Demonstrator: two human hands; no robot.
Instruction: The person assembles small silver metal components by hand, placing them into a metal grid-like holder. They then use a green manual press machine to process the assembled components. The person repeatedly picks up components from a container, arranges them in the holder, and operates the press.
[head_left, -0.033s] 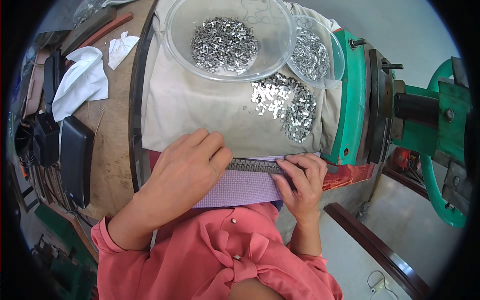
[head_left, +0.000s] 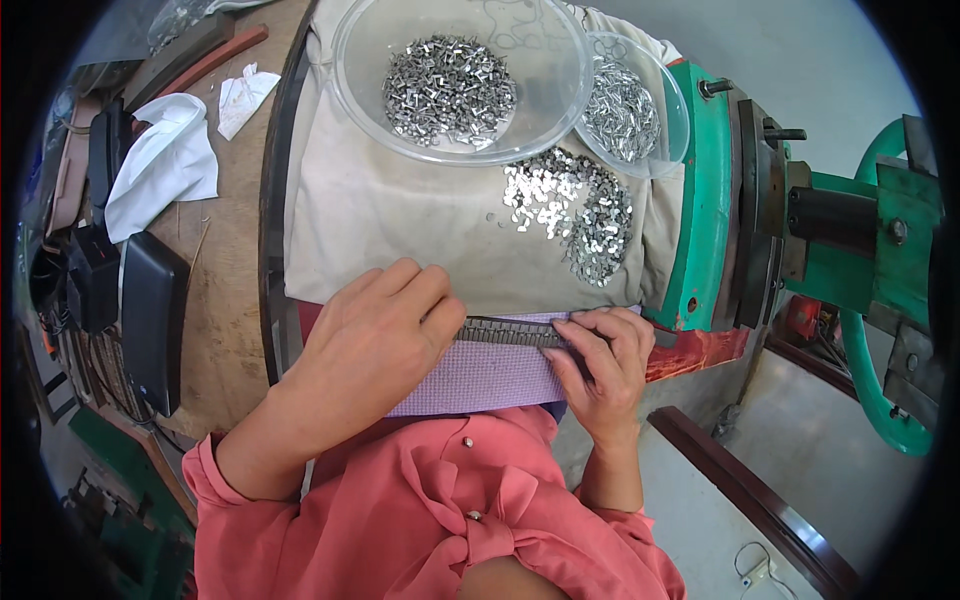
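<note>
A wooden tabletop (head_left: 225, 260) stands on the left, next to a tan cloth (head_left: 390, 220). On the cloth are a big clear bowl (head_left: 548, 95) of tiny metal bits, a small clear bowl (head_left: 672, 130) of thin ones, and a shiny pile (head_left: 600, 220). Near the person's tummy, a long gray metal strip (head_left: 510, 331) lies over a purple cloth (head_left: 480, 378). The right hand (head_left: 607, 370) has its grip around the strip's right end. The left hand (head_left: 375, 325) curls at the other end; I can't tell if its grip is tight.
</note>
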